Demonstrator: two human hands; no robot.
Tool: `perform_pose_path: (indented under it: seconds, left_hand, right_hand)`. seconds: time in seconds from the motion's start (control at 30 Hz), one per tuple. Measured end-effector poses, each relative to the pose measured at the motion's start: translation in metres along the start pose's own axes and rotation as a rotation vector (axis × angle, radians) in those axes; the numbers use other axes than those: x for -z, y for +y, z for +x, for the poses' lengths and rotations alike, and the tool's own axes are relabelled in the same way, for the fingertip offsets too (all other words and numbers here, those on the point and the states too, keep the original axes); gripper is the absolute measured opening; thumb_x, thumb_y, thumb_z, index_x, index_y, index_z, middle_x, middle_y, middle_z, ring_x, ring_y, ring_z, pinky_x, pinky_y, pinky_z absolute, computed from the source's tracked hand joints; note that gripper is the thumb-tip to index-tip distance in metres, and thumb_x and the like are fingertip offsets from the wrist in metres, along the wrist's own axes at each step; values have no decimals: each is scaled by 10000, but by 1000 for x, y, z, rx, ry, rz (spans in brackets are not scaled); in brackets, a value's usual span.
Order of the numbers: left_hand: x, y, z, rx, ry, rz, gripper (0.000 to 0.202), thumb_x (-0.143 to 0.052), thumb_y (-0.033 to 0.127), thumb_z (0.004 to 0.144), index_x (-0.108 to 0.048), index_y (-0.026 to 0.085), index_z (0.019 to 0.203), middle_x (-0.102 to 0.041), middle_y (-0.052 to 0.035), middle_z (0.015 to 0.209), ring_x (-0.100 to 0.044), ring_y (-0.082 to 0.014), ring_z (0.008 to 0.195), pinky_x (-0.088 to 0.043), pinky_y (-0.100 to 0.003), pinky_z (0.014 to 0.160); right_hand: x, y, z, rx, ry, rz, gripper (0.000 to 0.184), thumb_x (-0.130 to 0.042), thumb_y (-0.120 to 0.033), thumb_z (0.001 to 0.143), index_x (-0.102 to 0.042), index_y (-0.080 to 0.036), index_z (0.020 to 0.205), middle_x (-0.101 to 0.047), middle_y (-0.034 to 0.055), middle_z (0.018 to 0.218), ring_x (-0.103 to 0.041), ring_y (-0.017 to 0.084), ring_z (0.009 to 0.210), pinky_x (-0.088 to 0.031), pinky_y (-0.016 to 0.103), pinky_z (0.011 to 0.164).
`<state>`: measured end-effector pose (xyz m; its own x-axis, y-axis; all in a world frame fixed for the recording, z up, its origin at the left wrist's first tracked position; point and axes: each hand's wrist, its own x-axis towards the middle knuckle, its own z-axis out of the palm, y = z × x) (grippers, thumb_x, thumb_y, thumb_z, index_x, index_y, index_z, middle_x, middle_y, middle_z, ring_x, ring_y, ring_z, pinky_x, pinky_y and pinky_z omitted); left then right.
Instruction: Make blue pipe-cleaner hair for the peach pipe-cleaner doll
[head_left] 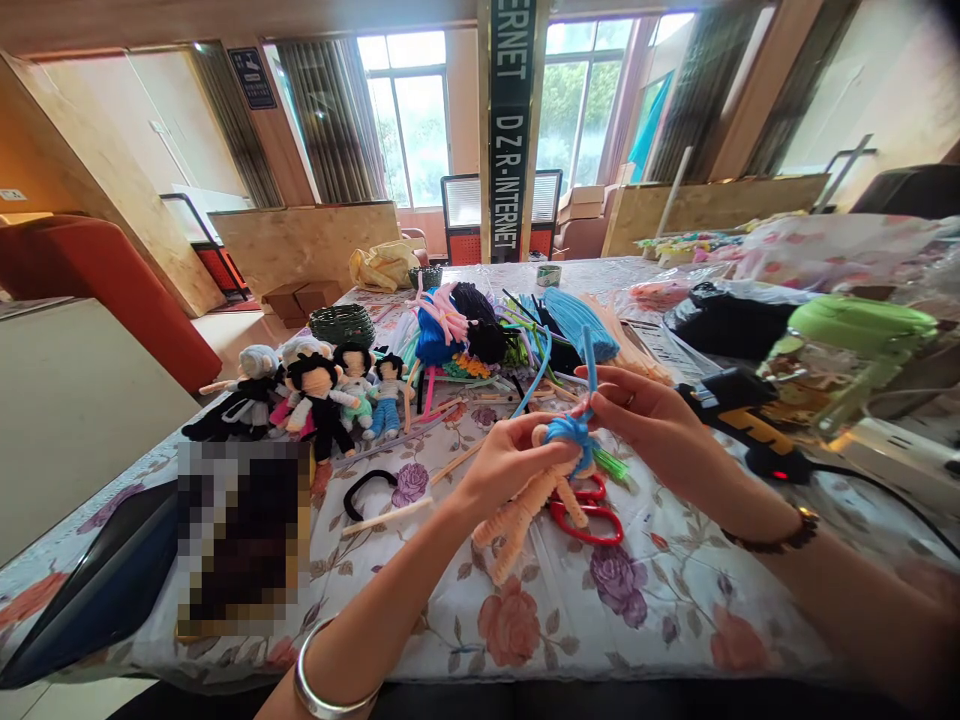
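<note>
My left hand [510, 455] is closed around the upper part of a peach pipe-cleaner doll [517, 515], whose legs hang down toward me. Blue pipe cleaner is wrapped about the doll's head end. My right hand [637, 410] pinches a blue pipe cleaner [588, 355] at the doll's top right, one end sticking up; another blue strand arcs off to the left. Partly under the doll lie red-handled scissors [596, 522] on the flowered cloth. A tuft of green strands [611, 463] shows beside them.
Several finished dolls [315, 390] stand at the left, near a dark basket [342, 325]. Pipe-cleaner bundles [465, 330] are heaped beyond my hands. A black and yellow glue gun [739, 410] with a cable and a green-lidded jar [825, 360] are at the right. A black pipe-cleaner piece [364, 490] lies left.
</note>
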<state>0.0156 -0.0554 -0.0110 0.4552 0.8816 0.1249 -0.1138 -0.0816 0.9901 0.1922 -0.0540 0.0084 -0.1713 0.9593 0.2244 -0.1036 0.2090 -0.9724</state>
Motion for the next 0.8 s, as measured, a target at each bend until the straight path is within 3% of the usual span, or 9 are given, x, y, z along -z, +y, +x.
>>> perform_pose_path:
  seconds: [0.13,0.3,0.4,0.6,0.8]
  left_hand:
    - [-1,0,0,-104,9,-58,415,-625,277,782,-548,239,1187,-602,2,872,-521,-120,796,-379,-228,746]
    - [-1,1,-1,-111,5,19,208,-597,279,802,-625,223,1000,-596,13,858,-495,-99,723,-377,-210,685]
    - [-2,-2,0,-89,5,49,242,-629,318,781,-655,203,993,-605,7,802,-493,-95,666,-382,-220,648]
    - [-6,-9,2,-232,121,108,172,-711,287,712,-729,167,834,-644,-61,970,-566,-154,861,-431,-268,752]
    - [-6,-9,2,-260,162,91,148,-687,302,740,-751,182,800,-639,-59,933,-575,-149,828,-458,-286,746]
  right_hand:
    - [-2,-3,-2,29,35,-47,315,-706,-351,731,-634,-280,1029,-664,-28,720,-581,118,652,-460,269,633]
    - [-4,-4,-3,19,43,-30,338,-715,-342,721,-627,-281,1042,-664,-33,702,-584,119,656,-454,269,648]
    - [-5,-3,-4,-15,29,32,330,-720,-326,722,-616,-285,1031,-664,-48,682,-588,104,651,-455,248,659]
    - [-10,1,-7,-63,34,83,318,-754,-341,683,-632,-260,966,-677,-43,669,-587,104,618,-459,234,620]
    - [-13,5,-8,-47,58,49,253,-732,-382,704,-686,-286,933,-709,-28,767,-613,115,701,-470,232,687]
